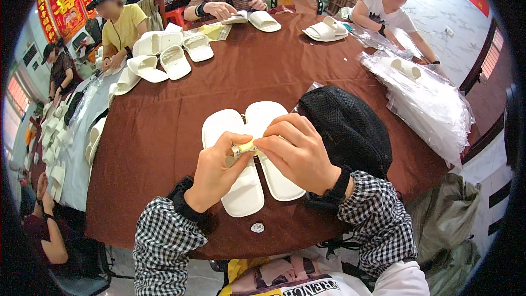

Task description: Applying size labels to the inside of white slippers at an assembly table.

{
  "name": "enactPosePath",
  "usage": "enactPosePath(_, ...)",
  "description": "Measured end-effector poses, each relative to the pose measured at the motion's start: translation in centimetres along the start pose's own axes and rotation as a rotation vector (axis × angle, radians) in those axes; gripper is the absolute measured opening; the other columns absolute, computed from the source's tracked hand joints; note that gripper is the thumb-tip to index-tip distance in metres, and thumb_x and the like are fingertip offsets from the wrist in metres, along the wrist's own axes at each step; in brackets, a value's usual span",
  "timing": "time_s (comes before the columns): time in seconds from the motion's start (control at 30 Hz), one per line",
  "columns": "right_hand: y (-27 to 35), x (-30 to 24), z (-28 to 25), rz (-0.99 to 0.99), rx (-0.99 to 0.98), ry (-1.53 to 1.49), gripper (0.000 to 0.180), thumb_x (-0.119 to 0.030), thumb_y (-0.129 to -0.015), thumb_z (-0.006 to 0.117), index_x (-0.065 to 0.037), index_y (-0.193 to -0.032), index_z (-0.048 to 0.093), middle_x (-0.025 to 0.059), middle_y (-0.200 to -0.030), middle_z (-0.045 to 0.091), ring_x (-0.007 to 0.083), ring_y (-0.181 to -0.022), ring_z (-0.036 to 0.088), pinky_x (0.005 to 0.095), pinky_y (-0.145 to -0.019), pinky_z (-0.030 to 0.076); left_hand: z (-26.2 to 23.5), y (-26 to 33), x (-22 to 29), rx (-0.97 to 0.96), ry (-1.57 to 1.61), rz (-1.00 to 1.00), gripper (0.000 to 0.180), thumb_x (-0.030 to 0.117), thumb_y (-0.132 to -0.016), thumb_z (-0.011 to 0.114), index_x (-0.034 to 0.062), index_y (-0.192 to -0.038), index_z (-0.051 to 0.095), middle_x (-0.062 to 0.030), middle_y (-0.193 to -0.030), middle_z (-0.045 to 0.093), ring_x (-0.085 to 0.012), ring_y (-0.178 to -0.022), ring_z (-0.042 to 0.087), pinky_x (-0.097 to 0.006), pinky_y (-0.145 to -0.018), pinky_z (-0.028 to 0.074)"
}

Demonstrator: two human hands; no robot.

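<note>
A pair of white slippers lies side by side on the brown-covered table, the left slipper (243, 194) and the right slipper (282, 180) pointing away from me. Above their middle, my left hand (219, 167) pinches a small pale yellow piece (245, 147) with printed edges, perhaps a folded paper or label strip. My right hand (298, 156) has its thumb and fingertips closed at the other end of that same piece. Whether the right fingers hold anything besides it is hidden. A small round white sticker (257, 227) lies on the cloth near the front edge.
A black mesh bag (345, 131) stands close by my right forearm. Clear plastic bags (422, 104) are heaped at the right edge. White slippers (175, 63) cluster at the far left; another pair (327, 30) sits at the far right. Several people work around the table (164, 148).
</note>
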State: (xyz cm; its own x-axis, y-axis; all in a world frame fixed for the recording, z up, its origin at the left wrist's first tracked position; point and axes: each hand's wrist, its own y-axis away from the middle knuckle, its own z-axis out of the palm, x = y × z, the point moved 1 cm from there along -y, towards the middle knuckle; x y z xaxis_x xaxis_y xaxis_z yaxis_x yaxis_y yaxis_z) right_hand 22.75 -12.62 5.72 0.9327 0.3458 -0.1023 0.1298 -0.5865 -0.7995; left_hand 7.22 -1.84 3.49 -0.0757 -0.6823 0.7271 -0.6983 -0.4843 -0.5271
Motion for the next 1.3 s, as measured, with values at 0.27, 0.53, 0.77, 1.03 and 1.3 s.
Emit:
enactPosePath(0.27, -0.1, -0.3, 0.2, -0.017, 0.002, 0.017, 0.013, -0.008, -0.072, 0.065, -0.008, -0.083, 0.058, 0.0036, -0.085, 0.056, 0.0221, -0.085, 0.058, 0.0349, -0.076, 0.047, -0.2, 0.0, -0.3, -0.002, -0.027, 0.003, 0.023, 0.007, -0.087, 0.07, 0.0027, -0.106, 0.059, -0.0114, -0.08, 0.069, -0.0147, -0.069, 0.067, -0.028, -0.061, 0.052)
enactPosePath(0.53, -0.3, -0.6, 0.1, 0.028, -0.014, -0.045, 0.015, -0.006, -0.073, 0.068, -0.007, -0.085, 0.058, 0.0051, -0.084, 0.056, 0.0235, -0.082, 0.058, 0.0356, -0.074, 0.047, -0.4, 0.0, -0.5, -0.014, -0.031, -0.009, 0.025, 0.007, -0.086, 0.071, 0.0028, -0.107, 0.059, -0.0133, -0.086, 0.069, -0.0162, -0.075, 0.068, -0.028, -0.064, 0.052)
enactPosePath(0.77, -0.6, 0.3, -1.2, 0.377, -0.099, -0.47, 0.011, 0.001, -0.081, 0.067, -0.001, -0.088, 0.059, 0.0073, -0.083, 0.058, 0.0196, -0.073, 0.061, 0.0314, -0.065, 0.05, -1.5, -0.6, -1.4, 0.182, 0.05, -0.076, 0.031, 0.003, -0.085, 0.069, 0.0006, -0.113, 0.058, -0.0135, -0.098, 0.069, -0.0175, -0.088, 0.07, -0.028, -0.074, 0.054)
enactPosePath(1.03, -0.1, -0.3, 0.0, 0.436, -0.504, -0.67, 0.009, -0.005, -0.086, 0.065, 0.001, -0.089, 0.06, 0.0105, -0.083, 0.063, 0.0197, -0.074, 0.063, 0.0315, -0.067, 0.051, -4.1, -1.9, -2.3, 0.315, 0.359, -0.202, 0.033, 0.007, -0.093, 0.059, -0.0001, -0.124, 0.049, -0.0099, -0.105, 0.063, -0.0134, -0.09, 0.062, -0.027, -0.075, 0.052)
enactPosePath(1.3, -1.6, -1.0, 2.2, 0.416, -0.733, -0.623, 0.012, -0.008, -0.089, 0.061, 0.003, -0.091, 0.059, 0.0104, -0.073, 0.065, 0.0177, -0.068, 0.067, 0.0292, -0.061, 0.052, -5.1, -1.8, -3.5, 0.336, 0.539, -0.281, 0.032, 0.008, -0.094, 0.058, 0.0014, -0.124, 0.05, -0.0092, -0.105, 0.066, -0.0128, -0.09, 0.064, -0.026, -0.074, 0.052)
